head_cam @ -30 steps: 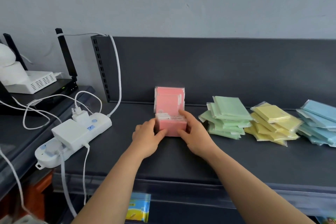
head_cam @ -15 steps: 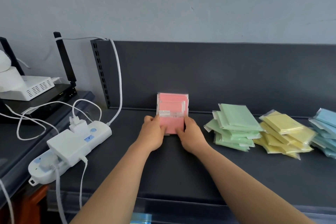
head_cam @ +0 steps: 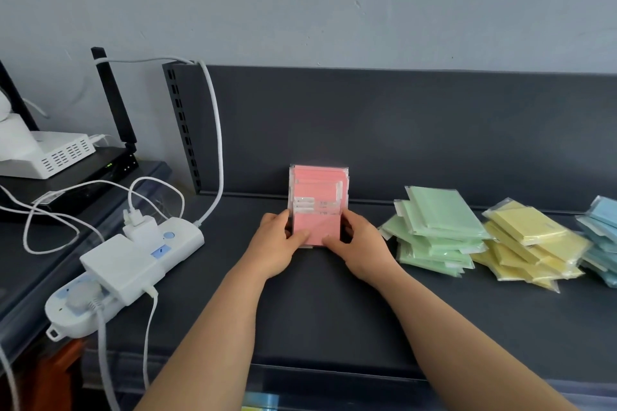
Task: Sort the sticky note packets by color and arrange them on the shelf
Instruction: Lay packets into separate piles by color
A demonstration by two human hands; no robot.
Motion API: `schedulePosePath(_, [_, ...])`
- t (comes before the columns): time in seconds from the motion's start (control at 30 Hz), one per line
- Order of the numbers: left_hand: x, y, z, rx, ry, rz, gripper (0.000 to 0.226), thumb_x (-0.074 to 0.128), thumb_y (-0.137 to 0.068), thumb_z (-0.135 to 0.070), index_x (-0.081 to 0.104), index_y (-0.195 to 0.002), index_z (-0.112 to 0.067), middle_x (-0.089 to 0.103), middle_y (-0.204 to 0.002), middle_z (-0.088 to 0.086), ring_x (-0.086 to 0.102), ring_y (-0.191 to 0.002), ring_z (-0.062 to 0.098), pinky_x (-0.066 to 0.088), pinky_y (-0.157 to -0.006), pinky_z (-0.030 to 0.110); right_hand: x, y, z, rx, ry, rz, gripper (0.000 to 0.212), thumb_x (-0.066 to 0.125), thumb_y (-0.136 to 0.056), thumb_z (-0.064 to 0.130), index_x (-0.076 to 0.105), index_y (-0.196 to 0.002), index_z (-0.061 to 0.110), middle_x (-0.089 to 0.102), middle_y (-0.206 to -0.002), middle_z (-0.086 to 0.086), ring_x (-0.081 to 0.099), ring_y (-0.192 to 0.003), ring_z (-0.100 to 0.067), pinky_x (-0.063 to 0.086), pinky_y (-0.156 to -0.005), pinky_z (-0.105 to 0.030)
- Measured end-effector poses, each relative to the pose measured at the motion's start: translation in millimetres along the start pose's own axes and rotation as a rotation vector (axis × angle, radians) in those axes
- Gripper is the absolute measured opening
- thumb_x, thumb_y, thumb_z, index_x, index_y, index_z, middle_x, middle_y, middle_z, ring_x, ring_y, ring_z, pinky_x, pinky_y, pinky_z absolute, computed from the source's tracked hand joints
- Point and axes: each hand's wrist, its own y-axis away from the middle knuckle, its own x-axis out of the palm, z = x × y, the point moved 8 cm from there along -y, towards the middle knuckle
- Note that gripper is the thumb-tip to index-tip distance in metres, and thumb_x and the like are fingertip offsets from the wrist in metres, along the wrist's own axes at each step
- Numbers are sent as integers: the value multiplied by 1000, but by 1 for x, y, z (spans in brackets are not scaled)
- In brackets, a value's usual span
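Pink packets: a stack of pink packets [head_cam: 319, 207] in clear wrappers stands upright on its lower edge on the shelf [head_cam: 334, 310], left of the other colours. White label strips cross its front.
Stack and back panel: the stack is just in front of the dark back panel [head_cam: 400, 130]. Whether the two touch cannot be told.
Left hand: the left hand [head_cam: 273, 243] holds the stack's left side, with the thumb lying on the lower front face and the fingers curled round the edge.
Right hand: the right hand [head_cam: 362, 248] holds the right side in the same way, thumb on the front.
Grip: both hands are grasping the pink stack between them, low down near the shelf surface.
Green packets: a loose, fanned green pile [head_cam: 437, 230] lies flat on the shelf just right of the right hand.
Yellow packets: a yellow pile [head_cam: 531, 240] lies right of the green one, and their edges overlap.
Blue packets: a blue pile [head_cam: 601, 237] sits at the right border, partly cut off and touching the yellow pile.
Power strip: a white power strip [head_cam: 127, 264] lies at the shelf's left end with plugs and adapters in it, well apart from the pink stack.
Cable: a white cable [head_cam: 217, 130] runs from the strip up over the corner of the back panel.
Left side: a black router [head_cam: 100, 170] with upright antennas stands on a lower surface beside the shelf, with a white vented box [head_cam: 56, 153] on top of it.
Wall: a pale grey wall [head_cam: 300, 3] rises behind everything.
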Motion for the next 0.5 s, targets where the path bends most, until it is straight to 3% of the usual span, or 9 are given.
schedulePosePath(0.13, [-2,-1,2,-16,14,-29,54,56,-94,-41,41,-142,-20,39,-131,-1,51,-100,8,41,-90,24,-1,2,-1,13,-21,-21,59,69,-76,38,49,-131,28,56,-126,11,54,-114,-7,47,-99,-32])
schedulePosePath(0.27, [-5,0,5,-47,37,-57,65,58,-93,-40,32,-148,-16,35,-139,2,50,-105,8,43,-95,27,-6,5,5,-16,-8,-49,51,67,-85,29,45,-131,21,41,-121,13,42,-107,-1,34,-89,-18])
schedulePosePath(0.4, [-11,3,1,-43,63,-121,56,54,-96,-40,39,-144,-15,41,-136,3,49,-102,9,39,-87,24,-6,6,12,-81,2,-62,42,64,-89,27,46,-127,21,46,-123,9,43,-110,-2,33,-80,-3])
schedulePosePath(0.47, [-21,6,-5,-11,36,-191,51,53,-97,-37,43,-141,-14,45,-133,4,51,-104,12,38,-86,23,-6,8,19,-119,13,-56,41,60,-91,26,44,-129,21,46,-125,9,41,-114,-2,34,-90,-4])
schedulePosePath(0.5, [-26,8,-10,18,9,-226,50,53,-97,-36,44,-141,-15,47,-133,4,52,-109,14,39,-88,24,-6,9,25,-149,29,-50,41,56,-93,27,42,-131,19,45,-128,8,40,-119,-5,35,-100,-13])
